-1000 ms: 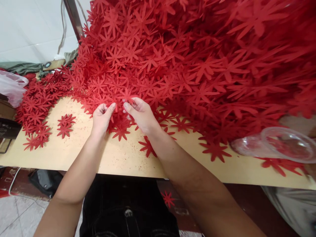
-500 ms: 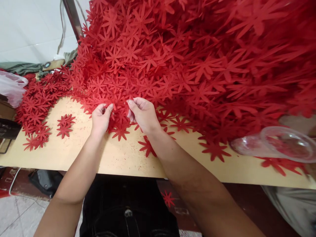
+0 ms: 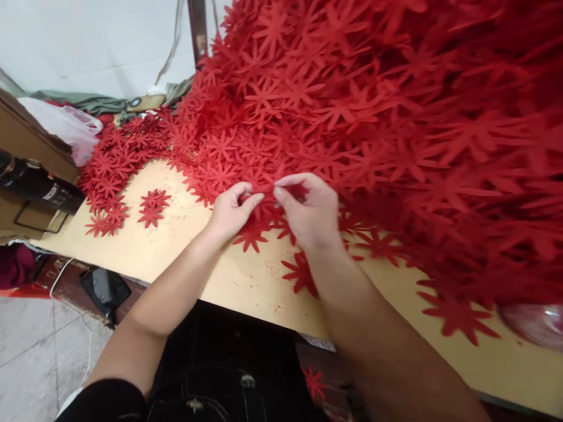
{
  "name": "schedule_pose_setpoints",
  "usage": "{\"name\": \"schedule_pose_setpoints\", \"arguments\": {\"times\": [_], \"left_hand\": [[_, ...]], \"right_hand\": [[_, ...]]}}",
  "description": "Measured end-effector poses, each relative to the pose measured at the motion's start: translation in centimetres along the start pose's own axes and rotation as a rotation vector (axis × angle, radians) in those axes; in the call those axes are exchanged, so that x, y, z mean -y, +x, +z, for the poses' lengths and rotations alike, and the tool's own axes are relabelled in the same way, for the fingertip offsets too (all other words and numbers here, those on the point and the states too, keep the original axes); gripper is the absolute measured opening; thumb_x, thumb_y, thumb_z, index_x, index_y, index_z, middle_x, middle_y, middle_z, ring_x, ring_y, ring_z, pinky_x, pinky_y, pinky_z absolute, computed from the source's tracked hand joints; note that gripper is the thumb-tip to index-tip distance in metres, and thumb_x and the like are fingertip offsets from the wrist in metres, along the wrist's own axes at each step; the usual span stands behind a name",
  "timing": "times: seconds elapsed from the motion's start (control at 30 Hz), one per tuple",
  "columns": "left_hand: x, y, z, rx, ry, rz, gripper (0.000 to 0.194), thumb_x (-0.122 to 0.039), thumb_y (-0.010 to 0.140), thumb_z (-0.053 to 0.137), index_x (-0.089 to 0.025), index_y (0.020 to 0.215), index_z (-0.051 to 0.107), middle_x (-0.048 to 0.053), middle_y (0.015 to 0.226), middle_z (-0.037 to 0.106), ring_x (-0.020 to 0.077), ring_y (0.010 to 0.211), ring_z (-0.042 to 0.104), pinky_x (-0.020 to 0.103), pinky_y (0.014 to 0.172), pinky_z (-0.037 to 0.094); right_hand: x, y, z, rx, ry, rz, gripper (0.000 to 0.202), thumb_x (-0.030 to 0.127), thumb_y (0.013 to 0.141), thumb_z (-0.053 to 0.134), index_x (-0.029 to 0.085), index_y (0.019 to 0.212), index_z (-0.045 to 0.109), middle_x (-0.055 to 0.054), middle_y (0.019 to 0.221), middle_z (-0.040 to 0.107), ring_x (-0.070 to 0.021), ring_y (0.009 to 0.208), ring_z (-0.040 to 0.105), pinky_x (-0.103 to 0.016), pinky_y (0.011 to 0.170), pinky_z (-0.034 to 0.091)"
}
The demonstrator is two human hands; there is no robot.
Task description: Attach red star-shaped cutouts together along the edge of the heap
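Note:
A large heap of red, flower-shaped cutouts (image 3: 308, 99) covers the back and right of the pale table (image 3: 185, 258). At the heap's front edge, my left hand (image 3: 235, 210) is closed, thumb against the fingers. Close to its right, my right hand (image 3: 310, 208) pinches with thumb and forefinger. A thin red piece seems to run between the fingertips, but it blends into the red behind. More red cutouts lie just under and in front of both hands, one (image 3: 250, 239) below my left hand and another (image 3: 301, 272) beside my right wrist.
A small red pair (image 3: 153, 206) lies left on the table. Further left are a smaller red pile (image 3: 109, 170), a white plastic bag (image 3: 73, 126) and a black bottle (image 3: 39, 184). A clear plastic container (image 3: 534, 322) is at the right edge. One cutout (image 3: 314, 382) lies below the table.
The view has turned, so the table contents appear further right and the black bottle shows more. My hands have come closer together at the heap's edge.

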State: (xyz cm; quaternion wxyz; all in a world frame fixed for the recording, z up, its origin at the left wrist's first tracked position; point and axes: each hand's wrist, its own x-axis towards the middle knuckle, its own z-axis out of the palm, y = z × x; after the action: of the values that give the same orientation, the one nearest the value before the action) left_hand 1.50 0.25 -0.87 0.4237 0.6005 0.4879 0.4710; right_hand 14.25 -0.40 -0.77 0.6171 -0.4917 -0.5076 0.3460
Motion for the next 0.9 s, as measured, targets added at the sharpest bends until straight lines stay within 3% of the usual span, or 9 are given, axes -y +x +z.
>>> {"name": "schedule_pose_setpoints", "arguments": {"times": [0.1, 0.2, 0.3, 0.37, 0.5, 0.6, 0.67, 0.8, 0.9], "left_hand": [[0.6, 0.1, -0.4, 0.015, 0.09, -0.033, 0.005, -0.02, 0.08, 0.059, -0.017, 0.083, 0.061, -0.002, 0.073, 0.06, 0.0087, 0.066, 0.053, 0.024, 0.071, 0.044], [0.8, 0.1, -1.1, -0.009, 0.304, 0.017, 0.026, -0.022, 0.078, 0.061, -0.017, 0.104, 0.063, 0.006, 0.098, 0.067, 0.017, 0.088, 0.062, 0.035, 0.089, 0.048], [-0.3, -0.3, -2.3, 0.017, 0.595, 0.125, 0.051, -0.022, 0.075, 0.064, -0.017, 0.125, 0.056, 0.014, 0.135, 0.054, 0.028, 0.126, 0.048, 0.046, 0.109, 0.036], [-1.2, -0.8, -3.8, 0.03, 0.754, 0.157, 0.049, -0.02, 0.079, 0.057, -0.018, 0.128, 0.055, 0.014, 0.145, 0.045, 0.0287, 0.134, 0.041, 0.048, 0.112, 0.031], [-1.7, -2.3, -9.3, -0.107, 0.984, 0.147, 0.041, -0.027, 0.084, 0.054, -0.018, 0.124, 0.058, 0.013, 0.144, 0.046, 0.0261, 0.134, 0.042, 0.045, 0.114, 0.03], [-0.3, -3.5, -14.0, -0.181, 1.135, -0.015, 0.057, -0.043, 0.078, 0.063, -0.014, 0.127, 0.056, 0.019, 0.145, 0.043, 0.0329, 0.136, 0.038, 0.05, 0.113, 0.029], [0.9, -4.3, -16.2, -0.155, 1.186, -0.096, 0.064, -0.045, 0.077, 0.062, -0.012, 0.131, 0.053, 0.021, 0.146, 0.04, 0.0363, 0.138, 0.035, 0.052, 0.113, 0.029], [2.9, -5.3, -17.9, -0.128, 1.144, -0.072, 0.057, -0.039, 0.081, 0.057, -0.012, 0.131, 0.053, 0.018, 0.141, 0.046, 0.031, 0.133, 0.043, 0.045, 0.112, 0.033], [3.1, -5.4, -18.1, -0.229, 1.054, -0.037, 0.045, -0.031, 0.08, 0.058, -0.016, 0.123, 0.06, 0.012, 0.134, 0.054, 0.0288, 0.126, 0.049, 0.046, 0.111, 0.035]], "right_hand": [[-0.3, 0.6, -0.8, -0.124, -0.022, -0.061, 0.006, 0.019, 0.067, 0.062, 0.018, 0.073, 0.06, -0.001, 0.07, 0.06, -0.0103, 0.059, 0.052, -0.028, 0.06, 0.045], [-0.5, 1.0, -1.5, -0.204, -0.142, -0.125, 0.012, 0.019, 0.068, 0.061, 0.014, 0.077, 0.066, -0.006, 0.078, 0.063, -0.0128, 0.066, 0.056, -0.032, 0.065, 0.046], [-0.8, 1.0, -1.9, -0.171, -0.314, -0.198, 0.024, 0.023, 0.068, 0.063, 0.014, 0.088, 0.073, -0.015, 0.107, 0.065, -0.0219, 0.093, 0.063, -0.04, 0.08, 0.049], [-1.3, 0.9, -2.0, -0.156, -0.434, -0.285, 0.03, 0.028, 0.065, 0.068, 0.018, 0.092, 0.074, -0.013, 0.121, 0.063, -0.0264, 0.11, 0.058, -0.046, 0.095, 0.044], [-1.9, 0.8, -1.7, -0.227, -0.615, -0.499, 0.032, 0.034, 0.063, 0.072, 0.022, 0.092, 0.075, -0.011, 0.12, 0.064, -0.0287, 0.112, 0.053, -0.049, 0.102, 0.037], [-1.8, 0.6, -1.5, -0.243, -0.648, -0.572, 0.025, 0.036, 0.07, 0.066, 0.021, 0.087, 0.074, -0.01, 0.11, 0.067, -0.0265, 0.105, 0.054, -0.047, 0.098, 0.039], [-1.5, 0.5, -1.3, -0.232, -0.655, -0.574, 0.023, 0.037, 0.074, 0.062, 0.021, 0.085, 0.074, -0.009, 0.106, 0.067, -0.0255, 0.103, 0.055, -0.045, 0.097, 0.039], [-1.1, 0.2, -1.1, -0.215, -0.642, -0.537, 0.022, 0.036, 0.076, 0.058, 0.022, 0.084, 0.073, -0.009, 0.101, 0.065, -0.0254, 0.102, 0.056, -0.046, 0.098, 0.038], [-0.5, -0.1, -1.1, -0.161, -0.625, -0.46, 0.019, 0.031, 0.077, 0.058, 0.021, 0.083, 0.072, -0.011, 0.102, 0.064, -0.0259, 0.103, 0.056, -0.046, 0.098, 0.038]]}}
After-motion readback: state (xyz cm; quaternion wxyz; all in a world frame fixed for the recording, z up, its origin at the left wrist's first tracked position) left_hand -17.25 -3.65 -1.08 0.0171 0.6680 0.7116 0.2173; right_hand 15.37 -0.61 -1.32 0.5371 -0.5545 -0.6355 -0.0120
